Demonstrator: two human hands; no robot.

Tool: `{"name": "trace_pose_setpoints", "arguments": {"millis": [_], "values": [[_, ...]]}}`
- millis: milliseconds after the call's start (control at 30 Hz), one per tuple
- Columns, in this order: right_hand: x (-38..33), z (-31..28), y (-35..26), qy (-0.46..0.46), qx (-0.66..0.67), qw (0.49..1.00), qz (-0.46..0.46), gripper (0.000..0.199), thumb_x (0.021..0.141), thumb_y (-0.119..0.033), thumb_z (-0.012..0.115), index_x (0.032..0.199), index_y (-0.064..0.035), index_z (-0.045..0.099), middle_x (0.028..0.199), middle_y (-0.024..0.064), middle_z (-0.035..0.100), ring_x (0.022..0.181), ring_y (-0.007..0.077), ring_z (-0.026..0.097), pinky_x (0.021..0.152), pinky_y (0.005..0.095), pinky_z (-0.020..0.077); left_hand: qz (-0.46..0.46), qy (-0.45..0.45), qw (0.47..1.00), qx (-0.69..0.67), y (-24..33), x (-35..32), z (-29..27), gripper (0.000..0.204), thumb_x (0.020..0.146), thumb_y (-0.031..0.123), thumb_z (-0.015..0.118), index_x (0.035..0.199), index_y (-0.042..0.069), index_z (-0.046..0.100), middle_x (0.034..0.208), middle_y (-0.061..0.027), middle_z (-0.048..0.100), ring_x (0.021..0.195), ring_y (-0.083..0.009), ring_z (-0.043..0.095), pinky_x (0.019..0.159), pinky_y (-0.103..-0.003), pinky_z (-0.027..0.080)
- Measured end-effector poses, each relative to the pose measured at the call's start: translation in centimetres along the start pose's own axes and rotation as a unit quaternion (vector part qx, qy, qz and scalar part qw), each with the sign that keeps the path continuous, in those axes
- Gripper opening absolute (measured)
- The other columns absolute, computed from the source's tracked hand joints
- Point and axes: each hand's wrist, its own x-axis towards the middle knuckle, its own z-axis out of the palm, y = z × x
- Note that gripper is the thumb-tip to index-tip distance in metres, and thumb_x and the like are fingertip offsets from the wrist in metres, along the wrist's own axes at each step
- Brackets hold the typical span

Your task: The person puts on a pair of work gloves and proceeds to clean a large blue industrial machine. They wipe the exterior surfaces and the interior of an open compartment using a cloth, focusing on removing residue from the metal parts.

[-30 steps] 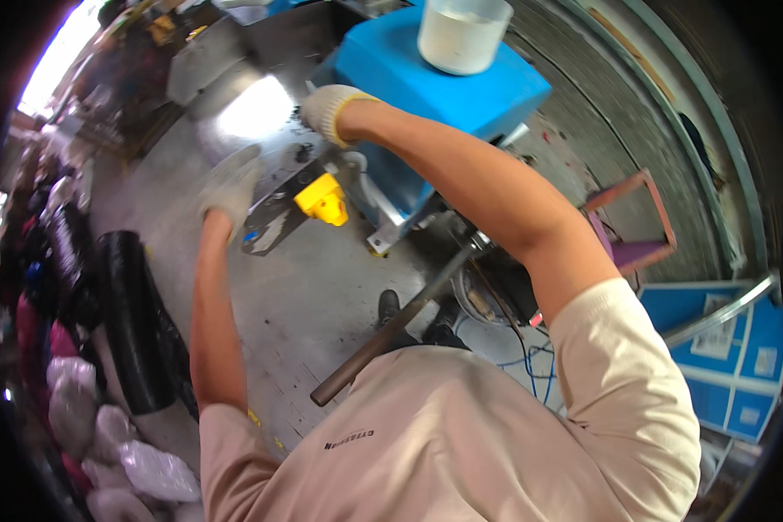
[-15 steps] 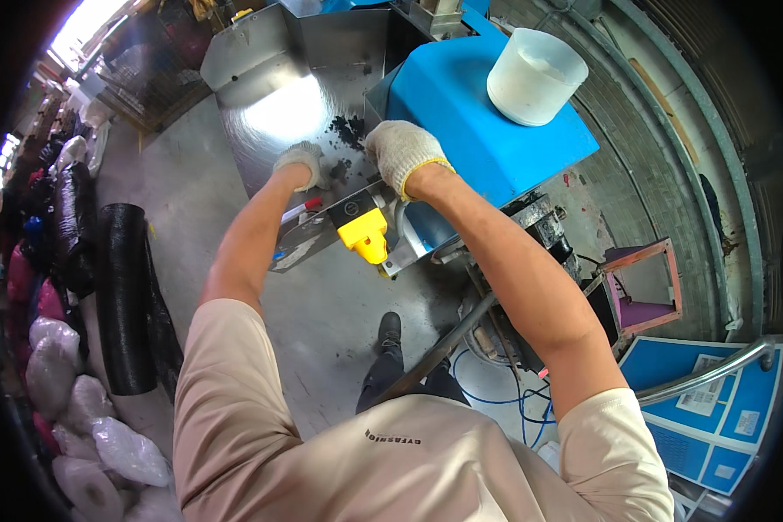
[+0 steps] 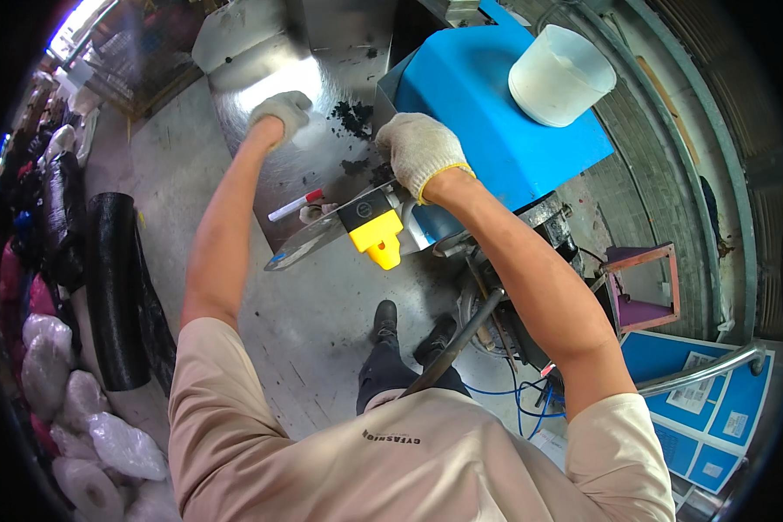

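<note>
My left hand [image 3: 281, 116], in a whitish knitted glove, hovers over or rests on a shiny metal tray [image 3: 261, 74]; its fingers are too blurred to read. Black crumbs [image 3: 351, 119] lie on the tray to its right. By the left front corner of a blue machine cover [image 3: 470, 83] is my gloved right hand [image 3: 422, 150]. Its fingers are curled closed, and whatever they may hold is hidden. Just below it sits a yellow and black switch-like part [image 3: 376, 233]. A white marker with a red cap [image 3: 296, 205] lies near the tray's front edge.
A translucent white tub [image 3: 562, 76] stands on the blue cover. Black rolls [image 3: 113, 291] and plastic-wrapped bundles [image 3: 126, 445] line the left side. A bent metal bar [image 3: 448, 344] and blue hoses [image 3: 522, 400] are near my legs. A wooden-edged frame [image 3: 644, 283] stands at right.
My left hand has moved away from me and leftward across the tray, uncovering the marker. My right hand stays by the blue cover's corner. The whole view has shifted slightly.
</note>
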Motion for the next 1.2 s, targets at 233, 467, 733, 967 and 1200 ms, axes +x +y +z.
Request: {"name": "trace_pose_setpoints", "arguments": {"millis": [233, 467, 733, 967, 1200], "values": [[0.2, -0.1, -1.5, 0.007, -0.004, 1.000, -0.025, 0.021, 0.084, -0.005, 0.066, 0.099, -0.0119, 0.079, 0.108, 0.0139, 0.073, 0.106, 0.0355, 0.069, 0.091, 0.0436, 0.0564, -0.188, -0.067, 0.972, -0.120, -12.5, 3.3, 3.5, 0.024, 0.097, 0.030, 0.058, 0.107, 0.010, 0.067, 0.101, -0.0117, 0.068, 0.092, -0.0271, 0.065, 0.077, -0.043, 0.053], [-0.3, 0.0, -0.6, 0.007, 0.010, 1.000, 0.013, 0.018, 0.082, -0.006, 0.070, 0.096, -0.0119, 0.079, 0.106, 0.0141, 0.075, 0.104, 0.0332, 0.072, 0.091, 0.0431, 0.0571, -0.252, -0.024, 0.887, -0.385, -13.3, -1.1, 4.3, 0.047, 0.099, 0.038, 0.062, 0.133, 0.006, 0.060, 0.127, -0.0131, 0.064, 0.117, -0.0314, 0.059, 0.089, -0.046, 0.055], [-6.4, -3.7, -1.1, 0.013, 0.114, 0.993, 0.035, 0.022, 0.075, -0.010, 0.075, 0.095, -0.0060, 0.081, 0.097, 0.0168, 0.078, 0.093, 0.0313, 0.077, 0.078, 0.0432, 0.0606, -0.123, -0.057, 0.913, -0.385, 1.5, -8.2, -10.6, 0.072, 0.100, 0.038, 0.066, 0.159, 0.006, 0.040, 0.151, -0.0108, 0.053, 0.131, -0.0219, 0.055, 0.104, -0.033, 0.047], [-26.3, -3.5, 10.6, 0.224, 0.220, 0.923, 0.222, 0.031, 0.089, -0.013, 0.056, 0.114, -0.0123, 0.074, 0.122, 0.0129, 0.070, 0.115, 0.0331, 0.067, 0.102, 0.0429, 0.0525, 0.121, -0.180, 0.963, 0.162, 10.1, -11.4, -7.7, 0.058, 0.102, 0.031, 0.061, 0.157, 0.022, 0.046, 0.169, -0.0140, 0.030, 0.151, -0.0326, 0.037, 0.121, -0.036, 0.034], [-49.1, 3.8, 27.6, 0.014, 0.181, 0.798, 0.575, 0.037, 0.086, -0.018, 0.060, 0.119, -0.0126, 0.076, 0.119, 0.0178, 0.073, 0.114, 0.0363, 0.068, 0.101, 0.0445, 0.0528, 0.050, -0.195, 0.977, 0.068, 11.6, -11.0, -2.9, 0.055, 0.110, 0.036, 0.042, 0.161, 0.017, 0.040, 0.172, -0.0090, 0.026, 0.150, -0.0284, 0.039, 0.117, -0.032, 0.038]]}}
